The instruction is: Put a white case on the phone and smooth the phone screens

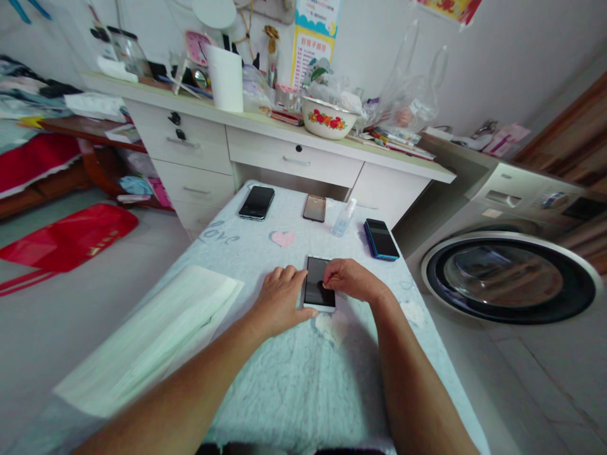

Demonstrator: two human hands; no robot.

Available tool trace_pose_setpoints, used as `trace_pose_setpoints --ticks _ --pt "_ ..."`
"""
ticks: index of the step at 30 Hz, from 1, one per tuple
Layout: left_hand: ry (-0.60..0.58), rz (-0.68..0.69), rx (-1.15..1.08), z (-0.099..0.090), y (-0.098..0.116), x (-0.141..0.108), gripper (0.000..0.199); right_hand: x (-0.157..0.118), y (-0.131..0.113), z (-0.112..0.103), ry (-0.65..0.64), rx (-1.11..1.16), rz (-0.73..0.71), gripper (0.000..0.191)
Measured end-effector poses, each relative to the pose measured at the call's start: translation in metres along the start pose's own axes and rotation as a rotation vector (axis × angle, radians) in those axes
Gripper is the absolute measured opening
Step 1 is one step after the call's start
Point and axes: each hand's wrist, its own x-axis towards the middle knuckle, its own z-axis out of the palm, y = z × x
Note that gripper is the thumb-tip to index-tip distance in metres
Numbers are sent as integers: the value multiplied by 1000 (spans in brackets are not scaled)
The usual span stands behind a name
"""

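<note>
A white smartphone with a dark screen lies flat on the cloth-covered table in front of me. My left hand grips it from the left, thumb at its near edge and forefinger along its upper left side. Over the right part of the screen is my right hand, its fingers curled together and touching the glass. Whatever they may pinch is too small or hidden to make out. Beyond the hands lie a black phone, a brownish phone case, a clear spray bottle and a blue-edged phone.
A folded pale cloth or paper lies along the table's left side. Behind stands a white desk bearing an enamel bowl and a paper roll. A washing machine is at right, a red bag on the floor at left.
</note>
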Motion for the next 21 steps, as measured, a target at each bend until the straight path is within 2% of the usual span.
trace_pose_setpoints --ticks 4,9,13,21 --pt "16 9 6 2 -1 0 72 1 -1 1 12 -1 13 8" --pt "3 1 -7 1 -1 -1 72 6 -6 4 149 -146 35 11" --pt "-5 -11 -6 1 0 -1 72 14 -2 11 267 -265 59 13" --pt "24 12 -9 2 -1 -1 71 28 5 21 400 -362 160 19"
